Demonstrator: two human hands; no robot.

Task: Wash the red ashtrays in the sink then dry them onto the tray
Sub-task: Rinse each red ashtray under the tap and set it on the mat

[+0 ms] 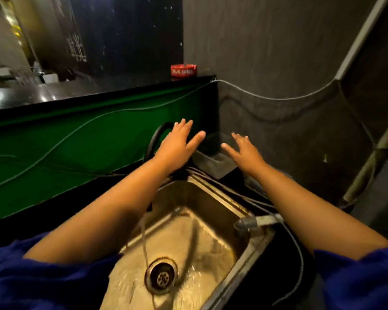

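Head view, both hands raised beyond the sink. The left fingers (184,125) are straight and spread and grip nothing; the right fingers (238,138) are likewise extended and empty. The left hand (177,147) hovers beside a black hose (154,139), and the right hand (245,152) lies level with it, palm down. Between the two hands, and somewhat lower, sits a shallow clear container (213,161) at the far corner of the sink; whether it is the drying tray cannot be told.

The one red ashtray (183,70) in sight stands upright on a raised black surface (121,86) above a green panel (87,139), at the end of that surface nearest the grey wall (278,52). It lies beyond and above the fingertips, well apart from both hands and almost straight ahead of the left fingers; the right hand is offset to the side. Its lettered side faces the camera, so its long axis runs left to right along the edge of the surface.

Judgement: the left hand is the nearer and would need to reach forward and upward to take the ashtray across its short width.

Nearer the person, water falls from the tap (253,221) into the steel sink (195,198) and runs over its floor to the drain (161,277).
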